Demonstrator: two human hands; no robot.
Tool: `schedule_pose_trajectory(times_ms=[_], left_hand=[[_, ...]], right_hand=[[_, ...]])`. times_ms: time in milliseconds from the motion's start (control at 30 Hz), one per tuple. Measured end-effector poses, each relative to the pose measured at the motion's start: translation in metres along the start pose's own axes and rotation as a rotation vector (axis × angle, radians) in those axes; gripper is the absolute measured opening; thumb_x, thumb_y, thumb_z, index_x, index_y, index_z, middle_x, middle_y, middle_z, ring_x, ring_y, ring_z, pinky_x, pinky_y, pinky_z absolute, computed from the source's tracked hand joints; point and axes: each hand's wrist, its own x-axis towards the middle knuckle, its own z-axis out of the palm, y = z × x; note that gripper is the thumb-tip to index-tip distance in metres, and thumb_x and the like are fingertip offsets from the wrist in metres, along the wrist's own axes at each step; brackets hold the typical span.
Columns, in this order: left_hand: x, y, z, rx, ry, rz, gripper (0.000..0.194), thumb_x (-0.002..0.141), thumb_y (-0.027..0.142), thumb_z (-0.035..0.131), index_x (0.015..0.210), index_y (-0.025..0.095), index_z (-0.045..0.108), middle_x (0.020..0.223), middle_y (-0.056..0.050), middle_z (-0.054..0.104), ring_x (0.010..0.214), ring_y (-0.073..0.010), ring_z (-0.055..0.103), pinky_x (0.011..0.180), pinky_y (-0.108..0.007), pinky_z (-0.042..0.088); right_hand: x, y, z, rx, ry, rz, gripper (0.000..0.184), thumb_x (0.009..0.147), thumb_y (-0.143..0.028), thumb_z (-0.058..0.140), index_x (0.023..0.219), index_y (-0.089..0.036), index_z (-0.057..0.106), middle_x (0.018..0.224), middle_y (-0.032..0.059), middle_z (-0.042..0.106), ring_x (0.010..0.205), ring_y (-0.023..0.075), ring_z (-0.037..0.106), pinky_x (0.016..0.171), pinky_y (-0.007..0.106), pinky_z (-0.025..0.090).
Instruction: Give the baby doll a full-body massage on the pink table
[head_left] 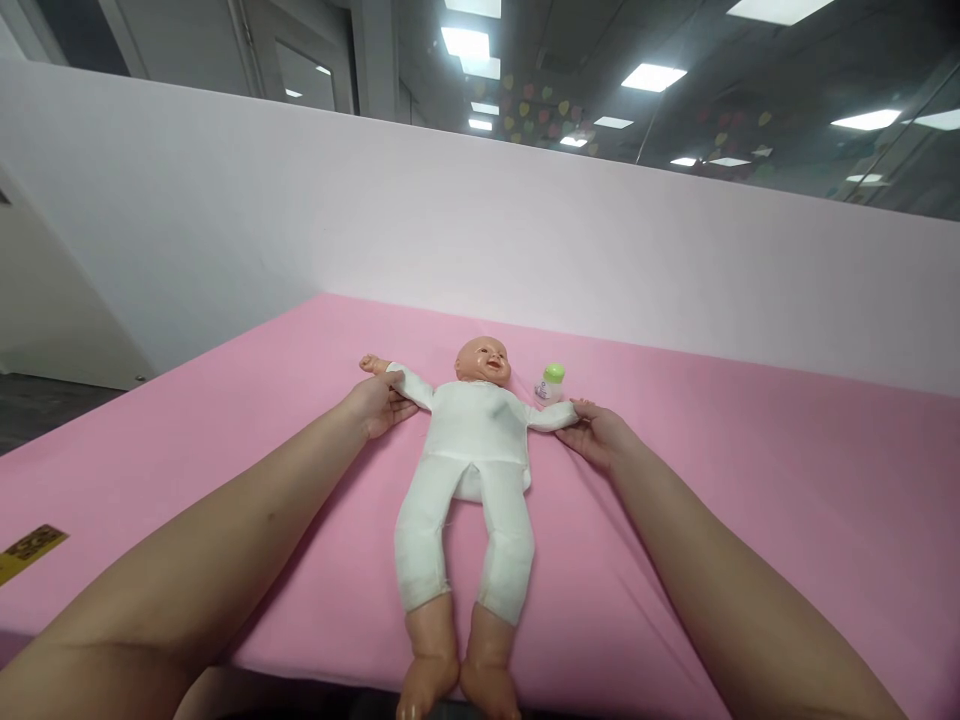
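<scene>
A baby doll (480, 425) with a white cloth body lies on its back on the pink surface, head away from me and feet at the near edge. Its arms are stretched out to both sides. My left hand (377, 404) grips the doll's arm on the left near the wrist, thumb on top and fingers beneath. At the other side, my right hand (598, 433) pinches the end of the doll's other sleeve, partly covering the small hand there. Just beyond that arm stands a small clear bottle (550, 384) with a green cap.
The pink padded surface (247, 400) meets a white wall (525, 230) at the back. A yellow label with a printed code (34, 550) lies at the left edge. Above the wall, dark glass (555, 60) reflects ceiling lights.
</scene>
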Motion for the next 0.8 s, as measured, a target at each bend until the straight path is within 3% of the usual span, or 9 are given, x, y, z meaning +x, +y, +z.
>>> schedule_pose_trajectory(times_ms=[67,167,233,300,433,567,667,800], left_hand=[[-0.002,-0.002,0.002,0.021,-0.006,0.035,0.035,0.096,0.037,0.068,0.119,0.013,0.059,0.120,-0.021,0.070,0.108,-0.0303,0.072,0.094,-0.043,0.061],[-0.006,-0.004,0.007,0.090,0.005,0.132,0.043,0.093,0.048,0.072,0.119,0.016,0.061,0.122,-0.019,0.071,0.108,-0.0290,0.072,0.095,-0.041,0.059],[-0.012,-0.004,0.009,0.218,0.037,0.249,0.046,0.092,0.055,0.070,0.115,0.016,0.063,0.118,-0.018,0.072,0.107,-0.0296,0.072,0.092,-0.040,0.058],[-0.021,-0.003,0.012,0.430,0.060,0.402,0.048,0.092,0.059,0.068,0.113,0.016,0.065,0.113,-0.016,0.073,0.104,-0.0309,0.071,0.090,-0.041,0.057],[-0.048,-0.003,0.023,0.948,0.033,0.730,0.044,0.092,0.055,0.066,0.119,0.020,0.067,0.110,-0.012,0.075,0.100,-0.0324,0.070,0.090,-0.043,0.054],[-0.068,-0.007,0.036,1.420,-0.168,1.007,0.041,0.098,0.041,0.057,0.135,0.025,0.064,0.132,-0.010,0.069,0.120,-0.0333,0.065,0.106,-0.046,0.047],[-0.072,-0.009,0.040,1.632,-0.195,1.069,0.044,0.100,0.029,0.049,0.142,0.026,0.060,0.139,-0.012,0.065,0.128,-0.0330,0.062,0.112,-0.048,0.041],[-0.075,-0.009,0.039,1.782,-0.226,1.107,0.049,0.101,0.024,0.047,0.148,0.032,0.055,0.144,-0.012,0.061,0.131,-0.0334,0.059,0.112,-0.050,0.039]], right_hand=[[-0.003,0.001,0.004,-0.084,-0.008,-0.094,0.025,0.091,-0.024,0.065,0.114,-0.023,0.055,0.113,0.0122,0.074,0.110,0.0284,0.075,0.093,0.051,0.067],[-0.013,0.001,0.016,-0.173,0.006,-0.271,0.049,0.091,-0.031,0.067,0.137,-0.026,0.050,0.128,0.0115,0.070,0.110,0.0281,0.075,0.091,0.052,0.067],[-0.023,0.000,0.027,-0.247,-0.003,-0.411,0.066,0.090,-0.034,0.071,0.149,-0.030,0.043,0.139,0.0107,0.066,0.114,0.0278,0.073,0.092,0.051,0.066],[-0.036,-0.001,0.040,-0.362,-0.032,-0.543,0.071,0.089,-0.037,0.073,0.152,-0.029,0.042,0.142,0.0105,0.064,0.118,0.0282,0.071,0.097,0.050,0.064],[-0.064,0.001,0.061,-0.743,-0.124,-0.796,0.054,0.093,-0.032,0.069,0.145,-0.030,0.056,0.147,0.0075,0.062,0.124,0.0278,0.066,0.103,0.048,0.058],[-0.081,0.005,0.071,-1.245,-0.297,-1.088,0.045,0.093,-0.017,0.063,0.136,-0.031,0.066,0.134,0.0042,0.071,0.125,0.0287,0.063,0.109,0.051,0.051],[-0.083,0.006,0.073,-1.398,-0.350,-1.204,0.044,0.095,-0.015,0.062,0.135,-0.031,0.069,0.131,0.0058,0.071,0.124,0.0292,0.062,0.107,0.049,0.050],[-0.084,0.003,0.074,-1.471,-0.374,-1.213,0.041,0.095,-0.017,0.063,0.133,-0.031,0.070,0.128,0.0064,0.071,0.120,0.0292,0.063,0.104,0.048,0.052]])
